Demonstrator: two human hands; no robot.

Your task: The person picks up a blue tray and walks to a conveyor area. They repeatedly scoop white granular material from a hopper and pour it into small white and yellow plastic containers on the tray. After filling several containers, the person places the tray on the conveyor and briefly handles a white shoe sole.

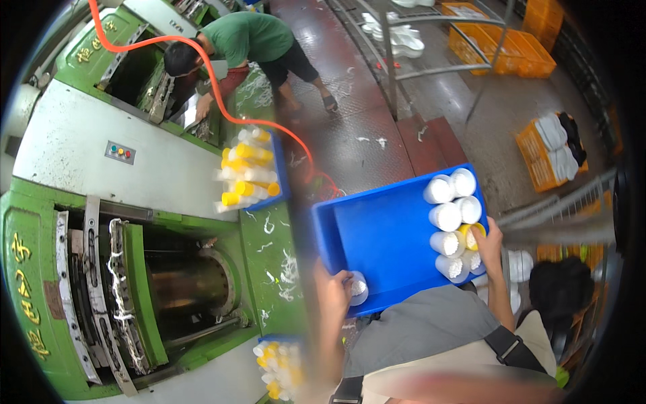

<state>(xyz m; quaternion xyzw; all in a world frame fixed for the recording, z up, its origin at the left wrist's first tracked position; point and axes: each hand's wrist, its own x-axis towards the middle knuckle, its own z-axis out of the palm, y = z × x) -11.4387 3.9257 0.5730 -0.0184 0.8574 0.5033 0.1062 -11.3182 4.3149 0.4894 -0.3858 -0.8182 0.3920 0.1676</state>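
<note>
A blue tray is in front of me, tilted in view. Translucent white cups stand in two rows along its right side, several with white pieces inside. Among them is a yellow-rimmed cup; my right hand reaches over the tray's right edge, its fingers closed on that cup's rim. At the tray's near left corner, my left hand has its fingers curled against a lone white cup holding white bits. Parts of both hands' grip are hidden.
Green machines line the left, with white scraps on the ledge. Two bins of yellow and white cups sit there. A person in green bends into the far machine. An orange hose hangs across. Orange crates stand right.
</note>
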